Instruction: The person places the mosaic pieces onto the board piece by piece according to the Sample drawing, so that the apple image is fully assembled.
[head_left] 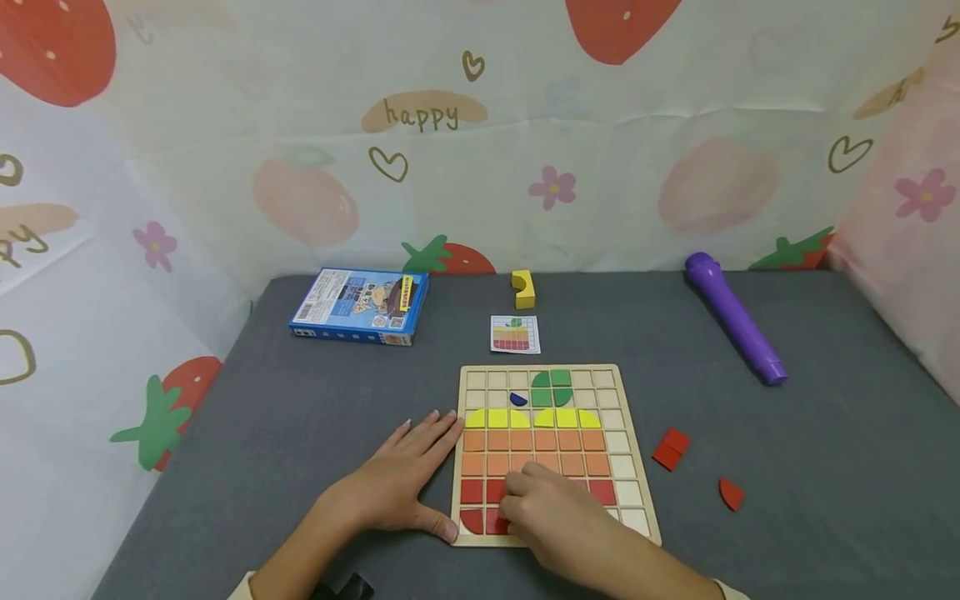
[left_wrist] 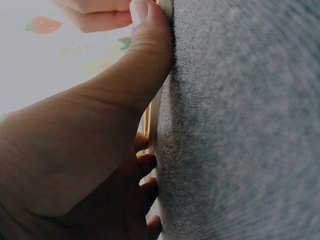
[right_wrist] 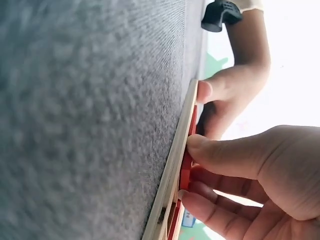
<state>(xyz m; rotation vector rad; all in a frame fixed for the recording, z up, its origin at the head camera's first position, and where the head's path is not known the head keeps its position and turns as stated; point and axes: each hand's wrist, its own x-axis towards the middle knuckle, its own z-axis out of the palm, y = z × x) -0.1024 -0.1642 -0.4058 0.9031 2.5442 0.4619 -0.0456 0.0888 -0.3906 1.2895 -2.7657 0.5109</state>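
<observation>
A wooden grid board (head_left: 636, 457) lies on the table, holding rows of red, orange and yellow tiles, with a green group (head_left: 551, 388) near the top. Beside the green tiles is a small dark-blue half-round piece (head_left: 518, 400). My left hand (head_left: 397, 483) lies with straight, spread fingers against the board's left edge, thumb at the lower corner. Over the bottom rows, my right hand (head_left: 558, 521) pinches a red tile (right_wrist: 185, 170) between thumb and finger, as the right wrist view shows. In the head view that hand hides the tile and several cells.
Right of the board lie two touching red squares (head_left: 671, 448) and a red quarter-round piece (head_left: 731, 494). Behind it are a pattern card (head_left: 515, 334) and a yellow notched block (head_left: 523, 289). A blue box (head_left: 358, 306) lies back left, a purple microphone-shaped object (head_left: 735, 319) back right.
</observation>
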